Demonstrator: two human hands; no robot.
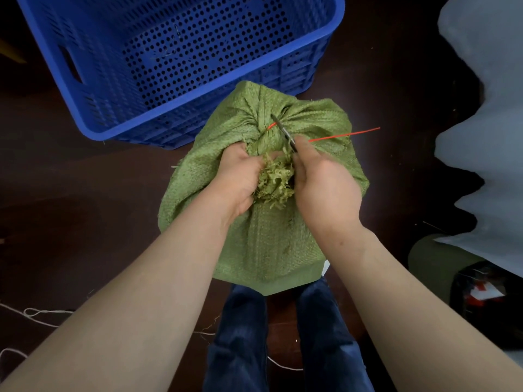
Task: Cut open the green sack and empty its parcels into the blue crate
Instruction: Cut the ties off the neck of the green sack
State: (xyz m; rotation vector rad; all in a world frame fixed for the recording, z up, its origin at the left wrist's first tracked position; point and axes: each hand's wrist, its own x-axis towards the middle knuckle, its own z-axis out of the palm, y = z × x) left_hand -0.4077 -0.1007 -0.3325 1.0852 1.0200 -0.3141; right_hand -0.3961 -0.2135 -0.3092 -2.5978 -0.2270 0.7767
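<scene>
The green woven sack [271, 239] stands on the dark floor in front of my knees, its mouth bunched and tied with a red string [343, 134]. My left hand [240, 176] grips the frayed neck of the sack from the left. My right hand [322, 185] holds scissors [283, 132], whose blades point up and left against the red tie at the knot. The blue crate [328, 43], perforated and with nothing in it but a few fibres, sits just beyond the sack. No parcels show.
A pale grey-blue bulky wrapped mass [486, 108] fills the right side. Below it lies a dark bag [475, 295] with red and white items. White string [39, 315] lies loose on the floor at the lower left. My legs in blue trousers [237, 343] are below the sack.
</scene>
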